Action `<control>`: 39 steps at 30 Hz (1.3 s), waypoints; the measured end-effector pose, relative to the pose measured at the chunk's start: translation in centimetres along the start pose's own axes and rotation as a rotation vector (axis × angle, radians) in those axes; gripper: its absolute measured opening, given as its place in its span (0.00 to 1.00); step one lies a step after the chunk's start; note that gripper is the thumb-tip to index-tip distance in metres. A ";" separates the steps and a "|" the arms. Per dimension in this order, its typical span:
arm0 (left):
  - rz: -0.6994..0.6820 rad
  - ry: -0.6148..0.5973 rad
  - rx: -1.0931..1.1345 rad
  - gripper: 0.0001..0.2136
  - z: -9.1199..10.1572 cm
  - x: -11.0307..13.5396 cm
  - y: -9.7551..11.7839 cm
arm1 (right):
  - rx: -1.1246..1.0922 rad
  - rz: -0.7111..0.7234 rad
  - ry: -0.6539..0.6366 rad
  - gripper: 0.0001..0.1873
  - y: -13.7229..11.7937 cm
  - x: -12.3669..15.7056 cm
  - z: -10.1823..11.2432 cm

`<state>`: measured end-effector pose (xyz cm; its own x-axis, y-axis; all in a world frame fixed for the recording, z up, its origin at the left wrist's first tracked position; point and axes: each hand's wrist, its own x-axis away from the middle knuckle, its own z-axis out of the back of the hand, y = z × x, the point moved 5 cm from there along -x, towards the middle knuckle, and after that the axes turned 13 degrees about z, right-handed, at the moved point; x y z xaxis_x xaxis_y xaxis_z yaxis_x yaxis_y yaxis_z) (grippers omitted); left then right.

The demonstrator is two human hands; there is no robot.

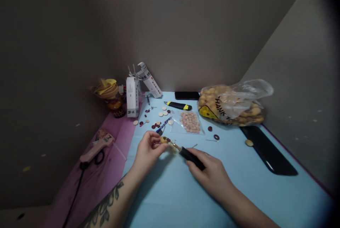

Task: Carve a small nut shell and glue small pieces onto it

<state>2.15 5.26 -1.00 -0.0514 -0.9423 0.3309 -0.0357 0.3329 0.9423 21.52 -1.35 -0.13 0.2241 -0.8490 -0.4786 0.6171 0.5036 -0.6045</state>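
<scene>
My left hand (151, 146) pinches a small round yellowish piece (164, 140) with a dark hollow or patch on its near side. From the right, my right hand (207, 169) grips the handle of a black-handled tool (191, 157) with a brass-coloured metal shaft. The tool's tip meets or almost meets the yellowish piece; I cannot tell which. Pale crumbs lie on the blue sheet just under the tip. Beyond my left hand is a blue pen-like stick (164, 125), and a clear bag of small pinkish-tan beads (190, 121) lies farther back.
White and brown buttons (156, 126) are scattered behind my left hand. A yellow-black utility knife (177, 105), a phone (187, 95) and white boxes (132, 96) sit at the back. At right are a bag of tan round things (231, 104) and a black tray (271, 151); at left, a pink glue gun (97, 147).
</scene>
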 end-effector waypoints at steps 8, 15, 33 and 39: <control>-0.008 -0.006 0.008 0.17 0.1 0.1 0.1 | 0.014 -0.004 0.008 0.16 0.2 0.0 0.1; -0.014 0.004 -0.013 0.16 0.1 0.1 0.2 | 0.021 0.001 0.009 0.16 0.3 0.1 0.0; -0.021 0.006 -0.013 0.17 0.1 0.0 0.1 | -0.017 -0.020 0.018 0.16 0.3 0.0 0.2; 0.123 -0.139 0.203 0.20 -0.1 -0.3 -0.6 | 0.022 -0.082 0.086 0.15 1.2 0.1 1.0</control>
<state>2.30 5.32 -1.62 -0.2036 -0.8850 0.4186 -0.2198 0.4580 0.8614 23.01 -0.99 -0.22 0.1071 -0.8699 -0.4814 0.6470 0.4287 -0.6306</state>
